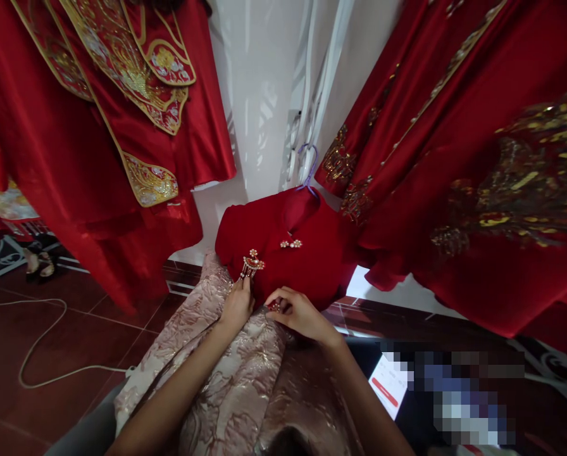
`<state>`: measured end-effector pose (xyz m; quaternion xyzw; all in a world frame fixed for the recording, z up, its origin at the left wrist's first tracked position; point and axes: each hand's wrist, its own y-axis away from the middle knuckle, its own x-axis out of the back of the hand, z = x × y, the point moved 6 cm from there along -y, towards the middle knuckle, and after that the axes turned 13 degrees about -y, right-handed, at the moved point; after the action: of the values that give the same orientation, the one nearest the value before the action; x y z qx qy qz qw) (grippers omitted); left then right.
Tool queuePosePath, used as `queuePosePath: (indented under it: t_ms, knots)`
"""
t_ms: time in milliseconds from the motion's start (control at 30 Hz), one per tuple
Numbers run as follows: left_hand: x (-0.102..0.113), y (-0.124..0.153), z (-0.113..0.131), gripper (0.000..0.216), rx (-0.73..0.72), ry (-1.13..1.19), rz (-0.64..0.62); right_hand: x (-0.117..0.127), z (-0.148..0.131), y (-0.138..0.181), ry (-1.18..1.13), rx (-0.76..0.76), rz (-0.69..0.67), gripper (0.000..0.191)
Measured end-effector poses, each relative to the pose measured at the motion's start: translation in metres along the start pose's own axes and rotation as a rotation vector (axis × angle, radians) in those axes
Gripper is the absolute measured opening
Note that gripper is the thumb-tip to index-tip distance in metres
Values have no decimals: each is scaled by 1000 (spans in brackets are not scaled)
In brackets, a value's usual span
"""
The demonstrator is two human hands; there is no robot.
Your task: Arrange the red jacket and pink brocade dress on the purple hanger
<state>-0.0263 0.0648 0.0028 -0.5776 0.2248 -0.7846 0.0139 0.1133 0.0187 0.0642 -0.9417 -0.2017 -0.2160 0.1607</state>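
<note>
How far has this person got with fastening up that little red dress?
Done, it seems: the ornamental clasp at the collar of the red dress sits closed. In hand: the left hand holds the cloth just under a gold tasselled brooch, while the right hand pinches a small fastening lower down. Left: that lower fastening looks not yet closed; the dress still lies over pink brocade fabric.

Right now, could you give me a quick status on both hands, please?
Left hand pinching gold tassel brooch. Right hand on red top hem. Pink brocade underneath.
</note>
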Motion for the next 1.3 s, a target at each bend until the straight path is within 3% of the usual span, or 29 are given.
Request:
queuePosePath:
  t_ms: [200,300,400,633,1067,1300]
  knots:
    - [6,2,-8,30,27,211,60,-10,20,-7,-9,-17,60,26]
    - [5,0,-21,18,131,359,82,-13,26,-11,-7,-23,70,26]
    - [-2,-4,-29,7,225,583,26,-15,26,-17,11,-10,61,28]
    - [-6,-1,-21,21,271,1004,-50,-19,21,-37,44,61,119,26]
    - [-15,4,-23,35,367,1060,-37,-22,32,-41,0,80,182,20]
    - [-9,7,-24,34,419,1090,-74,-20,40,-41,-49,44,244,16]
